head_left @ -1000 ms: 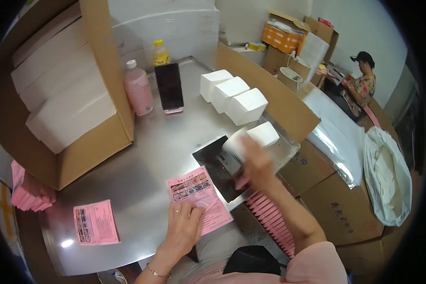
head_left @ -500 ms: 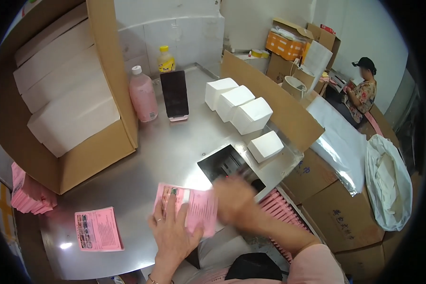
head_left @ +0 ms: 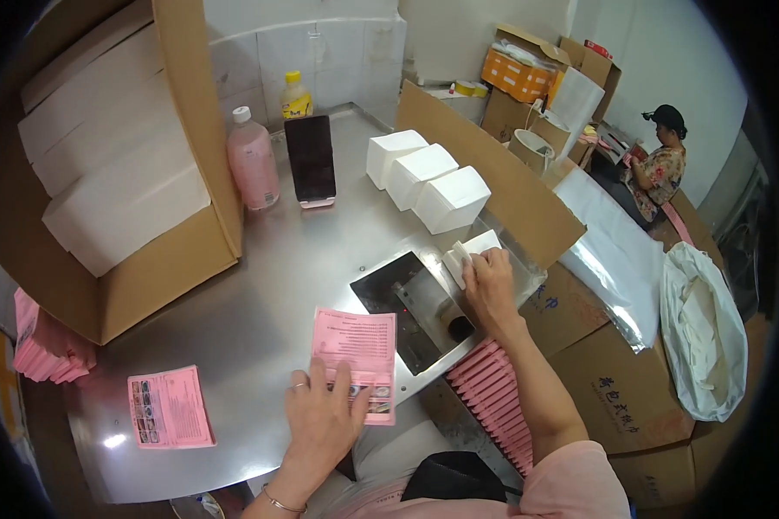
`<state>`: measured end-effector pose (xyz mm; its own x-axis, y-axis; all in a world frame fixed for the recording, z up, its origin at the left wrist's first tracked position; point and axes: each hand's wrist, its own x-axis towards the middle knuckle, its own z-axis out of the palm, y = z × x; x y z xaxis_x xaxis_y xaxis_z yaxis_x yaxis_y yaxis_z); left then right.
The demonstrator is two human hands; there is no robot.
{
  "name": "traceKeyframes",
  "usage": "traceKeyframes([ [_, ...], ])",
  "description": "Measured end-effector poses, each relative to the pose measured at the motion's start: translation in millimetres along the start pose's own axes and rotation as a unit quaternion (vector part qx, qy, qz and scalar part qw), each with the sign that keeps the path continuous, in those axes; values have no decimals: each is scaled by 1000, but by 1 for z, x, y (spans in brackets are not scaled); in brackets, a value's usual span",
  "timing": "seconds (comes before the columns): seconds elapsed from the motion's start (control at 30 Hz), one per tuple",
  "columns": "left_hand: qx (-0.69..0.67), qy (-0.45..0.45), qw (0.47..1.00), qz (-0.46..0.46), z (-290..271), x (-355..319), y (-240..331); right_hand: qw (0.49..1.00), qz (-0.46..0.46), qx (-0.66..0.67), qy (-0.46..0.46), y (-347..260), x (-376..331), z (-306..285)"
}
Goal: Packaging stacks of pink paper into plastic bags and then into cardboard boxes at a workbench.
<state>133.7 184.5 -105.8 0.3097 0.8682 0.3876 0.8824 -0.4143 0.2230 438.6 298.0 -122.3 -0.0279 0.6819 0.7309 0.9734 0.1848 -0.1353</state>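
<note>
My left hand [head_left: 325,419] lies with its fingers spread flat on a pink printed packet [head_left: 355,337] at the table's front edge. The packet's lower part, with small pictures, is partly hidden under those fingers. Over at the right, my right hand [head_left: 493,290] closes its fingers on the near end of a short stack of white folded tissues [head_left: 483,245]. A thin portion at the stack's left side stands slightly apart from the rest. Between the two hands is a dark rectangular recess [head_left: 381,290] in the metal table, with a metal plate and black round part inside.
Three white tissue stacks [head_left: 450,199] stand farther back beside a cardboard flap [head_left: 493,164]. A phone [head_left: 310,160] stands near a pink bottle [head_left: 253,160]. Another pink packet pile [head_left: 169,406] lies left, near a big carton [head_left: 169,290]. Pink packets [head_left: 498,402] line a box below. A person sits far right.
My right hand has moved from beside the pink packet out to the white tissue stack and grasped it. The packet under my left hand has turned, its pictures now toward me.
</note>
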Motion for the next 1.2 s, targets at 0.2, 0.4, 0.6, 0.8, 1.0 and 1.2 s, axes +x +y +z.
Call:
traceKeyframes([
  [0.2, -26, 29, 999, 18, 9, 3, 1, 999, 31, 12, -40, 8, 3, -4],
  [0.4, -82, -10, 994, 76, 12, -1, -5, 998, -26, 49, 8, -1, 1, -17],
  [0.6, -82, -35, 996, -8, -23, 5, -21, 888, -355, 268, -116, -150, -72, -68],
  [0.8, -155, -20, 988, -13, 0, 7, 5, 931, -244, 111, -247, -145, -25, 15],
  [1.0, 140, 167, 952, -215, -29, -55, -97, 941, 56, 148, -300, -73, -31, 33],
  [1.2, 117, 49, 952, -279, -36, -99, -119, 994, -85, 46, -43, -74, -7, -16],
])
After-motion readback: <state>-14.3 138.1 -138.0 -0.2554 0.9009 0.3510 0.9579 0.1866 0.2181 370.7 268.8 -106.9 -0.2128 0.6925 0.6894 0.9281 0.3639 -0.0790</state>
